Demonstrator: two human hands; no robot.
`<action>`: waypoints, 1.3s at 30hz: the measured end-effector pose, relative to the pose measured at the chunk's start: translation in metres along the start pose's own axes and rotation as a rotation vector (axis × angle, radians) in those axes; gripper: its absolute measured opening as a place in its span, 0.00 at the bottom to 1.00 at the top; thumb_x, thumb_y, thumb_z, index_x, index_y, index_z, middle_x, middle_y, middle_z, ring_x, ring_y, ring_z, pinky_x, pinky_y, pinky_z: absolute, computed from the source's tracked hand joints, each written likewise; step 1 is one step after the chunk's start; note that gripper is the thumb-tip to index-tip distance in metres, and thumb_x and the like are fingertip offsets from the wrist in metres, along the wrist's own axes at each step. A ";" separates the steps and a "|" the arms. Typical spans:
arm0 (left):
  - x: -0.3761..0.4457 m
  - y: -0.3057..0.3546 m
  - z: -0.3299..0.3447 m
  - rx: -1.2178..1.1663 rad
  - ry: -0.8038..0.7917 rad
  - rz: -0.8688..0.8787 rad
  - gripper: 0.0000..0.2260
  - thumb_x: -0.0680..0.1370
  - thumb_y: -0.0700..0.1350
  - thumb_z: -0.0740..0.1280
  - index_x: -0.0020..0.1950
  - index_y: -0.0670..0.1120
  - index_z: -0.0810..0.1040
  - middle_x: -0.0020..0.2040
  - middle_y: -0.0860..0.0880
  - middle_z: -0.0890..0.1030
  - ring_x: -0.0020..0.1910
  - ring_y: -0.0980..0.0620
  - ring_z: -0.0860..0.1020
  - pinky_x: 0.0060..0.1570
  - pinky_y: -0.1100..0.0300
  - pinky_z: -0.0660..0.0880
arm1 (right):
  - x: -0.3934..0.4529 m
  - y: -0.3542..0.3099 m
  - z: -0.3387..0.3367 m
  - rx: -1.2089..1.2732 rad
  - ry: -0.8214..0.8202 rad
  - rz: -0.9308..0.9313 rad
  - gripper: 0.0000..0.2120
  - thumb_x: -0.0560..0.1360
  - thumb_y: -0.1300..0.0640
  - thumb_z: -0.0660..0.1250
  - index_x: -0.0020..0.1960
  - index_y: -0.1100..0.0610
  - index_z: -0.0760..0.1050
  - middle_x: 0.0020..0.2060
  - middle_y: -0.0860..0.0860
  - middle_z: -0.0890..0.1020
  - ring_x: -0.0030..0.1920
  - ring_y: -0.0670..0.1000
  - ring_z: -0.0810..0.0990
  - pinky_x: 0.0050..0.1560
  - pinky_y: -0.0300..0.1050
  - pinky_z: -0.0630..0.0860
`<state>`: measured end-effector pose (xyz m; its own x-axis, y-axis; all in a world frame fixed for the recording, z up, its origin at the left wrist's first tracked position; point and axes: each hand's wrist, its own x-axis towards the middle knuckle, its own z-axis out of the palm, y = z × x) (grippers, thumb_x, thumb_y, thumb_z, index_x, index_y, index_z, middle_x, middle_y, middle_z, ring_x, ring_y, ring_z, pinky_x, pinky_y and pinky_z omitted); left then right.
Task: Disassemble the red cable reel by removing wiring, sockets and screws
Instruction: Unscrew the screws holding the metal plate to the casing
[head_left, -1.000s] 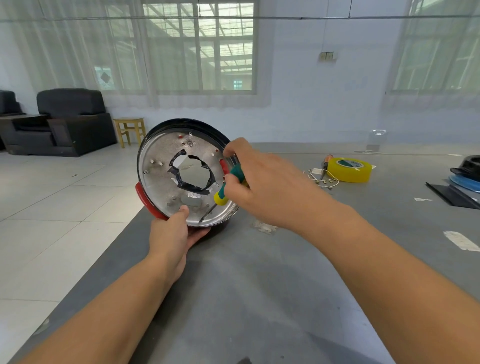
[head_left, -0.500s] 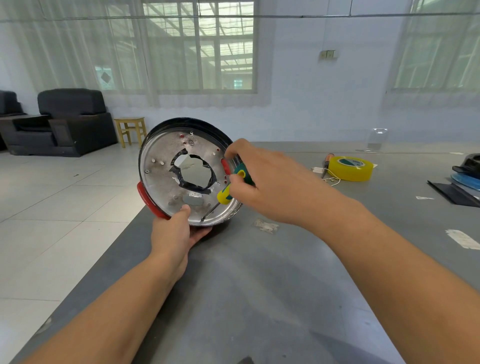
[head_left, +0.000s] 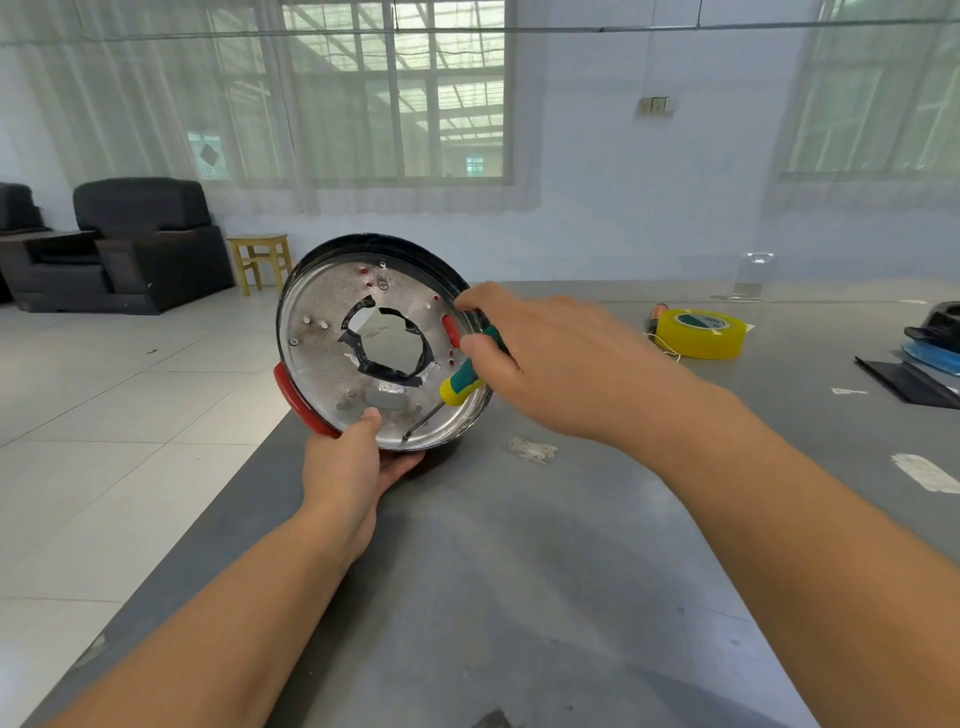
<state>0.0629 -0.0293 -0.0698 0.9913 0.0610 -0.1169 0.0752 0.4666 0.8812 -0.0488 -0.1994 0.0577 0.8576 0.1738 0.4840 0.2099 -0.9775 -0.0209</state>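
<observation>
The cable reel's round metal side plate (head_left: 322, 358) stands on edge at the table's left edge, facing me, with a ragged centre hole, a black rim and red plastic showing at its lower left. My left hand (head_left: 345, 462) grips its bottom edge, thumb on the metal face. My right hand (head_left: 540, 358) holds a green and yellow screwdriver (head_left: 460, 387), shaft pointing down-left to the plate's lower rim, while the index finger touches the upper right rim. Several screws sit in the plate.
The grey table (head_left: 519, 571) drops to tiled floor on the left. A yellow tape roll (head_left: 698, 332) and thin wire lie at the back right, black and blue parts (head_left: 930, 358) at the far right, a white scrap (head_left: 530, 448) near the reel. Armchair and stool stand beyond.
My right hand with the screwdriver has shifted slightly right and its index finger has stretched to the plate's upper right rim. The left hand and plate stay nearly still.
</observation>
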 end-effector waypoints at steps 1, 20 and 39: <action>0.000 0.000 0.000 -0.001 -0.002 0.003 0.16 0.86 0.39 0.65 0.74 0.43 0.75 0.63 0.43 0.84 0.57 0.41 0.86 0.39 0.52 0.86 | -0.001 0.000 -0.003 0.061 -0.035 -0.029 0.18 0.84 0.47 0.54 0.73 0.48 0.64 0.47 0.48 0.78 0.46 0.53 0.76 0.44 0.51 0.71; -0.001 0.000 0.000 0.015 -0.038 0.016 0.14 0.86 0.39 0.64 0.72 0.42 0.76 0.62 0.42 0.85 0.57 0.41 0.86 0.41 0.52 0.86 | -0.003 -0.011 -0.007 0.182 -0.084 -0.003 0.11 0.81 0.46 0.61 0.58 0.51 0.68 0.43 0.50 0.77 0.41 0.51 0.74 0.34 0.39 0.65; 0.002 -0.001 -0.001 -0.007 -0.004 -0.021 0.14 0.85 0.39 0.66 0.72 0.43 0.75 0.62 0.42 0.85 0.56 0.41 0.86 0.40 0.51 0.86 | -0.004 -0.006 -0.002 0.116 -0.009 0.091 0.13 0.82 0.39 0.56 0.55 0.49 0.64 0.40 0.49 0.73 0.42 0.55 0.74 0.33 0.46 0.63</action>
<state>0.0645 -0.0285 -0.0711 0.9899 0.0471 -0.1336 0.0956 0.4740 0.8753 -0.0547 -0.1947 0.0572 0.8798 0.0866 0.4675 0.1834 -0.9690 -0.1657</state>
